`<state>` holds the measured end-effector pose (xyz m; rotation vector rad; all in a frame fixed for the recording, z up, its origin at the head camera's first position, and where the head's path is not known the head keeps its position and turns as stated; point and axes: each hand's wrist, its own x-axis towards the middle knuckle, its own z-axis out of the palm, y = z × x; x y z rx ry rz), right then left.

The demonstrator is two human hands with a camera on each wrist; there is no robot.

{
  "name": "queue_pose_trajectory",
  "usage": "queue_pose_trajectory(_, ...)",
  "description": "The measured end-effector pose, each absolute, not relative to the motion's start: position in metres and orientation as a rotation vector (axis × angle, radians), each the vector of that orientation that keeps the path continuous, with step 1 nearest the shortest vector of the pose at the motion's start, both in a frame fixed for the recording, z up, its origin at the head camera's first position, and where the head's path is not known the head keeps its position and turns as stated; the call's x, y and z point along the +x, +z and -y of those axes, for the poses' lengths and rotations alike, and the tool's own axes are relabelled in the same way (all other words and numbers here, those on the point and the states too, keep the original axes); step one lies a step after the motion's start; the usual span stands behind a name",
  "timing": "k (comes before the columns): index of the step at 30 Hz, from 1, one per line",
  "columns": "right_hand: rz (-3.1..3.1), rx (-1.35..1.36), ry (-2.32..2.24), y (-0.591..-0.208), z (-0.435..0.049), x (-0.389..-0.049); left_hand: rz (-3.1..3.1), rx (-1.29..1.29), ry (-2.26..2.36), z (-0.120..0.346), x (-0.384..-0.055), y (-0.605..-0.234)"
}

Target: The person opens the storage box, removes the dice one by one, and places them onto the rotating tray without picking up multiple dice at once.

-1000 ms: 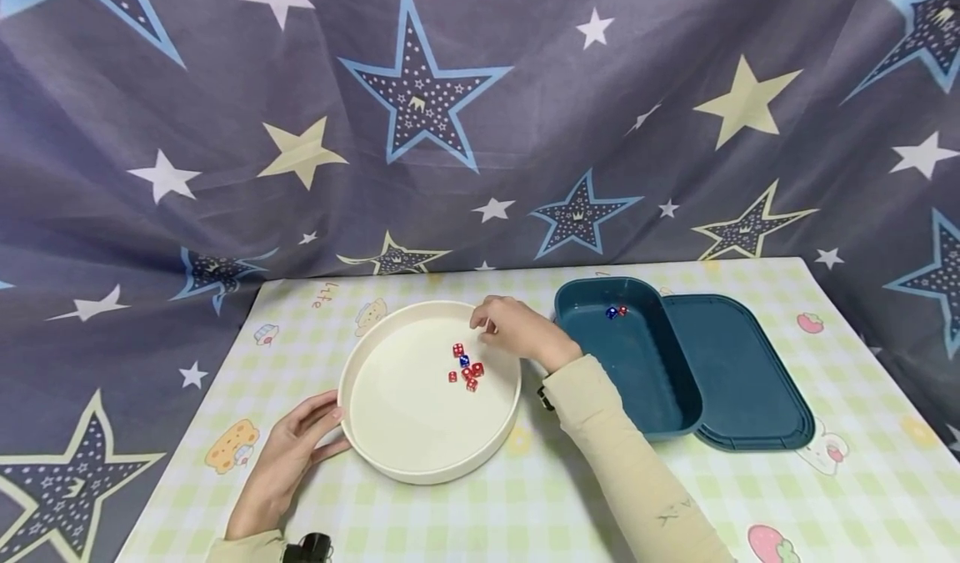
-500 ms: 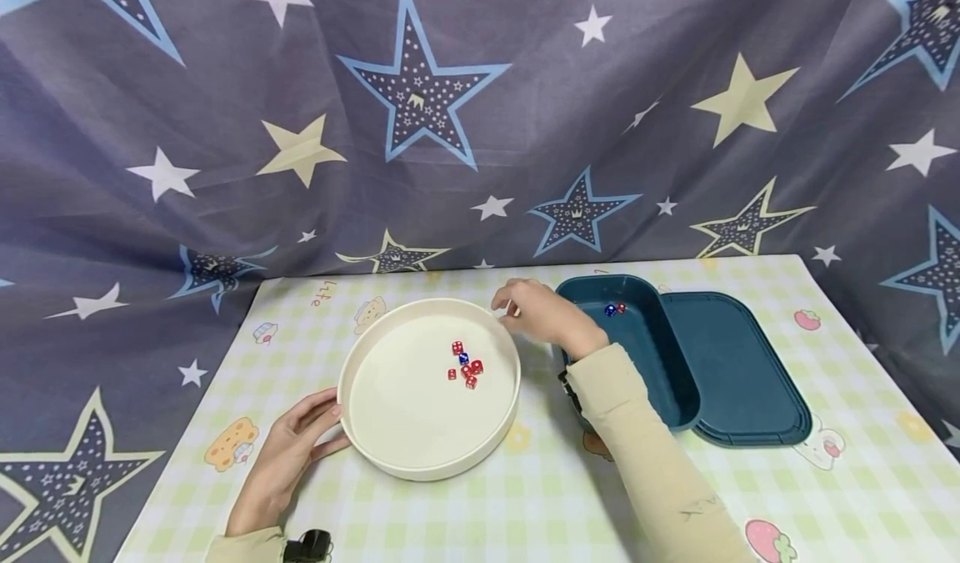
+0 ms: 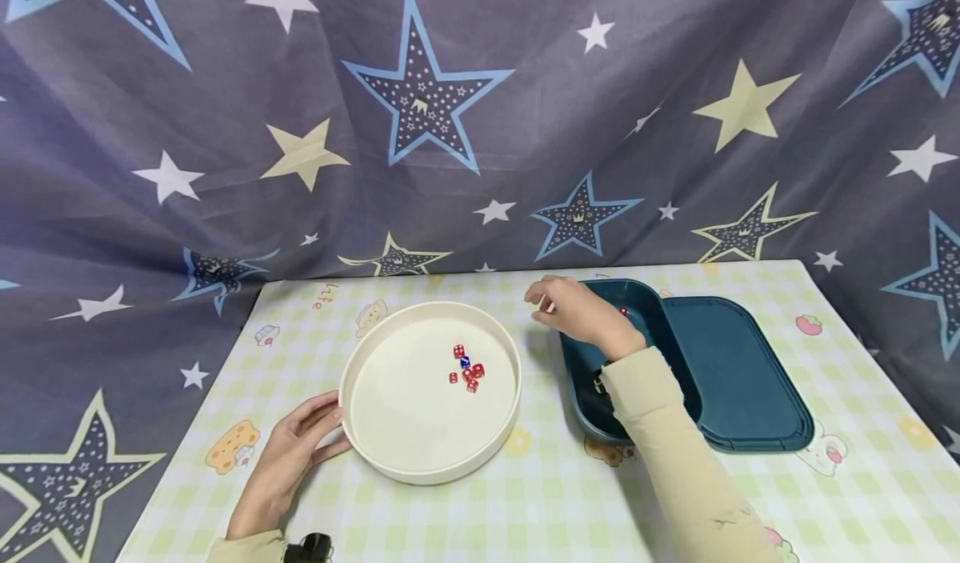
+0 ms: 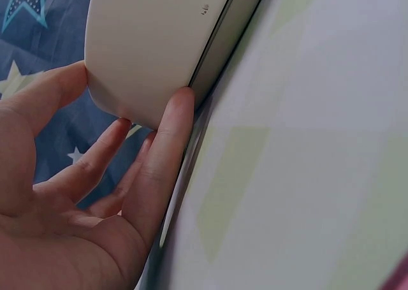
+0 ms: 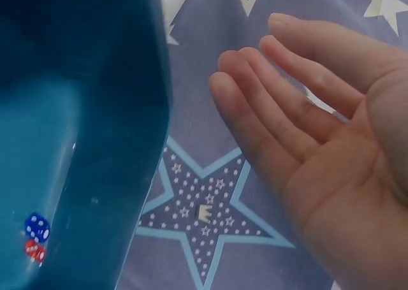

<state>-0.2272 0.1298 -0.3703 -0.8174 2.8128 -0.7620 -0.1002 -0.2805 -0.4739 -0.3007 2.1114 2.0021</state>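
Observation:
My left hand point(image 3: 288, 454) rests its fingertips against the outer left wall of a round cream tray point(image 3: 390, 429). In the left wrist view its fingers point(image 4: 159, 169) are mostly straight on that wall. Several red dice point(image 3: 472, 385) and a blue die point(image 3: 465, 362) lie right of the tray's middle. My right hand point(image 3: 581, 313) hovers over the left rim of a dark teal box point(image 3: 675, 371), with loosely bent fingers and nothing visible in them. Inside the box, the right wrist view shows a blue die point(image 5: 37, 227) touching a red die point(image 5: 34, 250); the hand hides the blue one from the head view.
A flat teal lid point(image 3: 738, 371) lies right of the box, partly under its edge. A checked cloth point(image 3: 420, 521) with cartoon prints covers the table. Behind it hangs a star-patterned curtain point(image 3: 495, 129).
My right hand has moved right, from above the tray's right side to the box's left rim. The left hand and the dice have stayed in place.

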Motion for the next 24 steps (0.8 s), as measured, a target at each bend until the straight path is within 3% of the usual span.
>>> queue_pose_trajectory(24,-2.793,-0.698,-0.864,-0.39,-0.181,-0.231,-2.112,-0.306,2.014,0.281,-0.099,-0.474)
